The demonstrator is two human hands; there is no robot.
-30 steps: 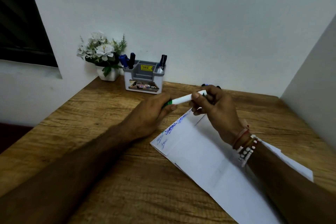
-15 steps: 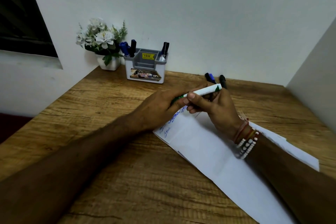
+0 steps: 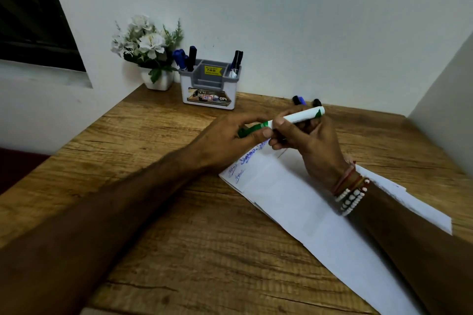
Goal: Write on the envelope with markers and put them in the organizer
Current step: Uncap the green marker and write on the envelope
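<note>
Spanning most of the view, a wooden desk (image 3: 179, 250) bears a long white envelope (image 3: 294, 202), lying at a slant with blue handwriting at its far left corner. Above that written end both hands meet on one green marker (image 3: 297, 117), held nearly level and clear of the paper. The right hand (image 3: 312, 143) wraps thumb and fingers round the white barrel, whose green-marked tail juts past the knuckles. The left hand (image 3: 225, 140) pinches the green cap (image 3: 252, 129) at the other end; the cap seems seated, though the joint is partly hidden. Against the wall stands a grey-and-white organizer (image 3: 185, 92) with blue markers (image 3: 180, 59) in its left compartment and black markers (image 3: 236, 62) in its right. Loose markers (image 3: 298, 100) lie just behind the right hand.
</note>
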